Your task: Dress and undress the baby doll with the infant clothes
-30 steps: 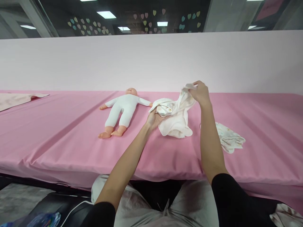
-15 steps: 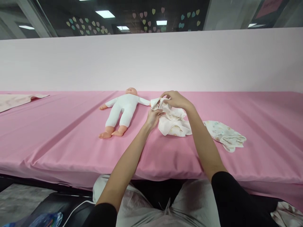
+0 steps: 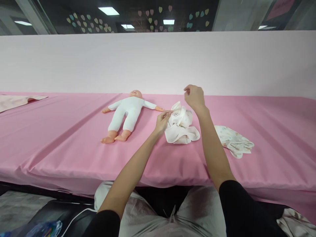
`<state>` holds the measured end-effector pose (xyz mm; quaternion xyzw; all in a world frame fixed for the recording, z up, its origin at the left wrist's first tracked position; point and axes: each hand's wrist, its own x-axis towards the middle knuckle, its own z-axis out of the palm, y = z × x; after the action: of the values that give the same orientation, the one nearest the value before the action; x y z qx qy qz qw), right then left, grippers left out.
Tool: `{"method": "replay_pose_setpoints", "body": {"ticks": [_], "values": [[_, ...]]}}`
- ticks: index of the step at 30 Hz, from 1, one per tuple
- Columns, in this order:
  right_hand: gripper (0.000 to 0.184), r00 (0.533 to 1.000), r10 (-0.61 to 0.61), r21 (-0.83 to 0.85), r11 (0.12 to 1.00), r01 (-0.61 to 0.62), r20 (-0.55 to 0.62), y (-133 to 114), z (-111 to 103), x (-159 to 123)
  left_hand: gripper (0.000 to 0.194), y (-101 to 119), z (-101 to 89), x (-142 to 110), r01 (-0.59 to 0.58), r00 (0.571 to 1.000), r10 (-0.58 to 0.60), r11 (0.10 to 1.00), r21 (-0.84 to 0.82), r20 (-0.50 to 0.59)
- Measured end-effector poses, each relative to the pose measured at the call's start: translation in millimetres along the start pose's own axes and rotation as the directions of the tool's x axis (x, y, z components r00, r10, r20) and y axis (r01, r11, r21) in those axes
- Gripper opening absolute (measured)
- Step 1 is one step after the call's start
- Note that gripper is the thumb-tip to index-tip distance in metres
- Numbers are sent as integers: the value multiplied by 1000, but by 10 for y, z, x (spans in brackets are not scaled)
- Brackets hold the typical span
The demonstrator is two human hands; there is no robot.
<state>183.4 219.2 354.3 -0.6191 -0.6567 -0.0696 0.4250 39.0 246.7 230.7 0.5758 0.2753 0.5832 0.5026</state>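
A crumpled white baby garment point(image 3: 181, 126) lies on the pink sheet point(image 3: 61, 138) in front of me. My left hand point(image 3: 161, 120) pinches the garment's upper left edge between thumb and fingers. My right hand point(image 3: 194, 96) hovers just above the garment with its fingers curled in, and nothing shows in it. A baby doll point(image 3: 126, 113) in a white suit lies on its back to the left of the garment, one arm stretched out close to my left hand.
A second, printed cloth point(image 3: 234, 141) lies crumpled to the right of my right forearm. A beige cloth point(image 3: 14, 100) rests at the far left of the sheet. A pale partition point(image 3: 158, 62) runs behind the pink surface. A black bag point(image 3: 56, 217) sits at lower left.
My right hand let go of the garment and rose above it. The garment dropped into a smaller heap. My left hand shifted from under the cloth to pinching its edge.
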Motion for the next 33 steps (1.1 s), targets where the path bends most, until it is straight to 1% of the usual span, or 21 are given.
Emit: {"method": "replay_pose_setpoints", "body": {"ticks": [1, 2, 3, 4, 5, 6, 7, 10, 11, 13, 15, 17, 20, 24, 25, 26, 29, 31, 33], "values": [[26, 990, -80, 75, 995, 71, 119, -63, 0, -24, 20, -1, 1, -2, 5, 1000, -5, 1000, -3, 14], [24, 947, -169, 167, 978, 127, 274, -127, 4, -49, 19, -4, 1, -5, 16, 1000, -16, 1000, -14, 23], [23, 869, -247, 244, 958, 152, 429, -185, 15, -73, 19, -6, -1, -9, 31, 999, -30, 999, -34, 28], [23, 776, -295, 288, 945, 153, 557, -229, 32, -92, 19, -7, -3, -12, 48, 998, -46, 997, -62, 30], [25, 698, -310, 300, 943, 142, 646, -255, 57, -105, 20, -7, -5, -15, 69, 997, -66, 993, -93, 29], [27, 651, -302, 291, 948, 128, 696, -264, 85, -112, 21, -3, -8, -17, 94, 996, -91, 988, -121, 25], [27, 637, -290, 282, 952, 117, 714, -257, 116, -111, 20, 3, -11, -18, 123, 992, -122, 981, -149, 22], [26, 662, -280, 312, 947, 73, 696, -185, 186, -87, 19, 35, -20, -19, 204, 979, -200, 952, -229, 39], [26, 663, -282, 331, 942, 54, 694, -160, 196, -77, 21, 50, -22, -21, 228, 974, -221, 941, -250, 54], [23, 674, -282, 350, 936, 36, 683, -125, 198, -64, 31, 85, -23, -33, 270, 963, -253, 921, -279, 98], [19, 716, -269, 341, 939, 46, 645, -112, 188, -60, 42, 119, -20, -51, 299, 953, -274, 913, -276, 126], [16, 753, -251, 320, 946, 57, 608, -110, 181, -61, 49, 142, -17, -71, 306, 950, -278, 916, -260, 139], [14, 756, -230, 301, 953, 47, 613, -108, 180, -63, 52, 145, -24, -88, 287, 954, -256, 930, -227, 157], [17, 790, -197, 279, 960, 34, 581, -98, 161, -61, 53, 130, -43, -83, 236, 964, -202, 950, -203, 175], [17, 781, -195, 273, 961, 32, 593, -93, 151, -61, 54, 132, -46, -80, 225, 966, -190, 951, -210, 175], [17, 759, -197, 263, 964, 36, 621, -86, 141, -60, 54, 137, -48, -77, 219, 968, -183, 951, -219, 172], [18, 662, -188, 185, 980, 76, 725, -51, 119, -54, 54, 165, -50, -76, 222, 971, -192, 944, -242, 141], [25, 611, -161, 132, 987, 92, 776, -23, 116, -48, 55, 185, -52, -82, 229, 970, -197, 937, -263, 141], [32, 574, -134, 101, 991, 91, 808, 0, 120, -42, 57, 200, -54, -89, 231, 970, -194, 927, -294, 149]]}}
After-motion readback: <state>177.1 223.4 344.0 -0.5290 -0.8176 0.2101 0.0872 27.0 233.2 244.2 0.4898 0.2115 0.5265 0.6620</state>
